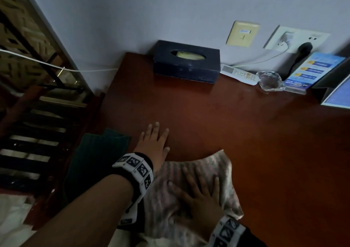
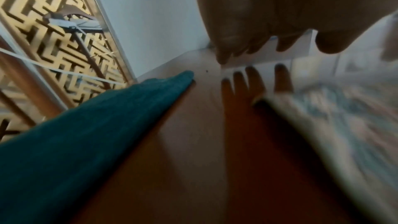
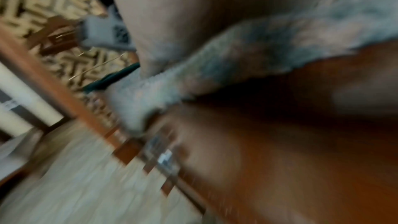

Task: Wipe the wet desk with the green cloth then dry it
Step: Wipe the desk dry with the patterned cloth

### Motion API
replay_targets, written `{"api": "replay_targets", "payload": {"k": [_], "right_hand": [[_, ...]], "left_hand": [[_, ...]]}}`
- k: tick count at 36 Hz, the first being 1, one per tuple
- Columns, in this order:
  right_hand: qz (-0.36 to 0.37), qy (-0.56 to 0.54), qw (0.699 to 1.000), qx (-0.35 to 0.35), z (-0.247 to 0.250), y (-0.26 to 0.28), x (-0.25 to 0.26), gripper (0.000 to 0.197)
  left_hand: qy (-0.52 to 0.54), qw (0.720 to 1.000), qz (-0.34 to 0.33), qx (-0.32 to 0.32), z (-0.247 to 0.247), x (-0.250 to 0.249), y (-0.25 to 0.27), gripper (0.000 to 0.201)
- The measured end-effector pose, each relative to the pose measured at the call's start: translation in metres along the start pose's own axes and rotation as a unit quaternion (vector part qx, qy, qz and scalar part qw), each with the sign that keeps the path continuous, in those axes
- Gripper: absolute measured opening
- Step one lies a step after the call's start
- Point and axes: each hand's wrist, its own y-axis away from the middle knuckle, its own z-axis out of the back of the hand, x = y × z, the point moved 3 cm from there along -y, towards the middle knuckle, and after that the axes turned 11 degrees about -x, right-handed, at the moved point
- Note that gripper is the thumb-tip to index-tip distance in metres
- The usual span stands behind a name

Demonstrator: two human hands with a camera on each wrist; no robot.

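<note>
The green cloth [image 1: 98, 152] lies flat at the left edge of the red-brown desk [image 1: 265, 142], held by neither hand; the left wrist view shows the green cloth [image 2: 96, 134] beside my palm. My left hand [image 1: 154, 142] rests flat on bare wood just right of it, fingers straight and spread. My right hand [image 1: 198, 193] presses flat on a pale striped towel [image 1: 189, 171] near the front edge. In the blurred right wrist view the towel [image 3: 237, 54] bunches under my palm. The pale towel [image 2: 344, 117] also smears across the right of the left wrist view.
Against the wall stand a dark tissue box [image 1: 186, 61], a white remote [image 1: 239, 74], a glass ashtray [image 1: 269, 81] and a blue leaflet stand [image 1: 314, 70]. Plugs and a cable hang from the wall socket [image 1: 295, 38]. A slatted rack [image 1: 34, 142] sits left of the desk.
</note>
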Motion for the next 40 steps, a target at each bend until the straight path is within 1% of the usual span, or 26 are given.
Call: {"api": "replay_targets", "payload": {"k": [2, 4, 6, 8, 10, 13, 15, 17, 19, 21, 24, 26, 28, 30, 33, 34, 35, 37, 38, 40], "right_hand": [[-0.033, -0.012, 0.999, -0.021, 0.011, -0.014, -0.008, 0.084], [-0.04, -0.017, 0.998, -0.042, 0.019, -0.033, -0.023, 0.077], [-0.062, -0.032, 0.997, -0.018, 0.023, -0.052, -0.039, 0.073], [-0.08, -0.023, 0.997, -0.005, 0.032, -0.07, -0.051, 0.073], [-0.103, -0.036, 0.994, 0.012, 0.039, -0.083, -0.06, 0.071], [-0.113, -0.049, 0.992, 0.006, 0.044, -0.091, -0.063, 0.069], [-0.123, -0.059, 0.991, 0.001, 0.042, -0.086, -0.06, 0.071], [-0.13, -0.07, 0.989, -0.006, 0.034, -0.072, -0.055, 0.075], [-0.122, -0.074, 0.99, -0.011, 0.029, -0.05, -0.049, 0.08], [-0.114, -0.064, 0.991, 0.005, 0.02, -0.023, -0.043, 0.082], [-0.112, -0.071, 0.991, 0.009, 0.01, 0.011, -0.038, 0.082], [-0.095, -0.028, 0.995, -0.002, 0.01, 0.028, -0.034, 0.081], [-0.122, -0.011, 0.992, 0.043, 0.009, 0.036, -0.036, 0.089], [-0.132, -0.009, 0.99, 0.051, 0.004, 0.041, -0.037, 0.098], [-0.134, -0.006, 0.989, 0.069, 0.001, 0.038, -0.04, 0.106], [-0.117, -0.002, 0.991, 0.069, 0.006, 0.034, -0.039, 0.106], [-0.099, 0.002, 0.993, 0.064, 0.011, 0.027, -0.039, 0.102], [-0.097, -0.036, 0.993, 0.051, 0.017, 0.011, -0.041, 0.094], [-0.112, -0.054, 0.991, 0.055, 0.019, 0.004, -0.045, 0.094], [-0.123, -0.052, 0.989, 0.059, 0.024, -0.013, -0.05, 0.091]], "left_hand": [[0.004, 1.0, 0.009, 0.005, -0.006, -0.002, -0.001, 0.062], [-0.006, 1.0, 0.016, 0.003, -0.011, -0.004, -0.001, 0.064], [-0.014, 1.0, 0.024, -0.002, -0.016, -0.004, -0.003, 0.066], [-0.018, 0.999, 0.032, 0.004, -0.019, -0.004, -0.005, 0.069], [-0.013, 0.999, 0.041, 0.011, -0.021, -0.005, -0.006, 0.072], [-0.023, 0.999, 0.048, -0.004, -0.024, -0.008, -0.006, 0.074], [-0.026, 0.999, 0.046, -0.005, -0.025, -0.009, -0.007, 0.076], [-0.023, 0.999, 0.043, 0.008, -0.025, -0.007, -0.007, 0.078], [-0.014, 0.999, 0.04, 0.025, -0.024, -0.005, -0.007, 0.08], [-0.006, 0.999, 0.037, 0.033, -0.023, -0.005, -0.006, 0.084], [-0.004, 0.999, 0.025, 0.042, -0.022, -0.005, -0.004, 0.097], [-0.011, 0.999, 0.018, 0.048, -0.021, -0.005, -0.003, 0.105], [-0.011, 0.998, 0.022, 0.055, -0.02, -0.005, -0.003, 0.103], [-0.009, 0.998, 0.026, 0.061, -0.018, -0.005, -0.003, 0.097], [-0.01, 0.997, 0.026, 0.067, -0.019, -0.005, -0.005, 0.093], [-0.01, 0.997, 0.025, 0.068, -0.019, -0.004, -0.005, 0.093], [-0.009, 0.997, 0.024, 0.069, -0.019, -0.004, -0.005, 0.092], [-0.012, 0.998, 0.025, 0.065, -0.019, -0.005, -0.004, 0.091], [-0.014, 0.998, 0.025, 0.062, -0.019, -0.006, -0.005, 0.09], [-0.017, 0.998, 0.026, 0.063, -0.019, -0.006, -0.003, 0.089]]}}
